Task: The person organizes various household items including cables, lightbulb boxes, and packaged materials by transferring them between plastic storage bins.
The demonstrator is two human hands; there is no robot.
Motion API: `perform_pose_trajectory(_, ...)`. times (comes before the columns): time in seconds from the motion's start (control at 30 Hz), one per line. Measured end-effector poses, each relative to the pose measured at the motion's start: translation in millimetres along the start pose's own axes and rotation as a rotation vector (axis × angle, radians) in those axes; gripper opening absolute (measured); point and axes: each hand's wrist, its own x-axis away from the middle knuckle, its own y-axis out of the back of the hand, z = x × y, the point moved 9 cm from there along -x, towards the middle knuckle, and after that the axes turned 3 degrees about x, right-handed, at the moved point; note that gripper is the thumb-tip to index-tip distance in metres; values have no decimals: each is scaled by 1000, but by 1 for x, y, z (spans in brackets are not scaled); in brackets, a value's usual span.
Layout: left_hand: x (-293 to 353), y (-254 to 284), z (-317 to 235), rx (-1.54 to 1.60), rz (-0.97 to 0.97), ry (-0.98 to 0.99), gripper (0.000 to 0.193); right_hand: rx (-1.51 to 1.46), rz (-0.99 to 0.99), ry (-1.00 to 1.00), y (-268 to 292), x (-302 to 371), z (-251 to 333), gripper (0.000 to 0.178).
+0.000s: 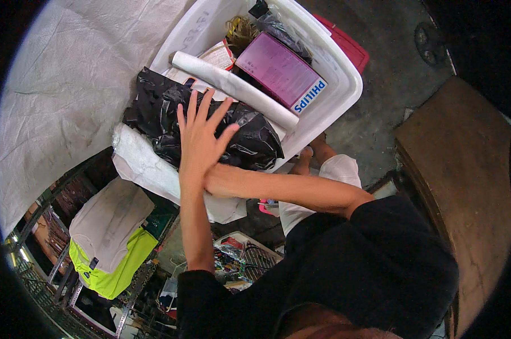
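My left hand [201, 138] lies with its fingers spread on a crumpled black plastic bag [252, 138]. The bag rests across the near side of a large white plastic tub [346, 93]. My right forearm [283, 185] comes in from the right and crosses at my left wrist; the right hand's fingers are hidden there. Beside the bag, a white roll [233, 87] lies slanted across the tub's contents. Beyond it sits a purple box [275, 68] with a white end. Whitish wrapping material [145, 164] sticks out under the bag's near left side.
A pale sheet [80, 73] spreads over the left. Grey cloth [111, 220] and a bright yellow-green garment [105, 271] lie on a rack at lower left. A container of small items [238, 257] stands below my arms. To the right is a brown board [464, 152].
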Motion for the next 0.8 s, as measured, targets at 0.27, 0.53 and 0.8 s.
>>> perform_pose_trajectory(0.27, 3, -48, 46, -39, 118, 7, 35, 265, -413, -591, 214, 71, -72, 37)
perform_pose_trajectory(0.53, 0, -39, 57, -2, 94, -2, 26, 297, -69, -814, 139, 90, -188, 46)
perform_pose_trajectory(0.8, -4, 11, 5, 40, -87, -194, 43, 572, -172, -488, 112, 48, -38, 48)
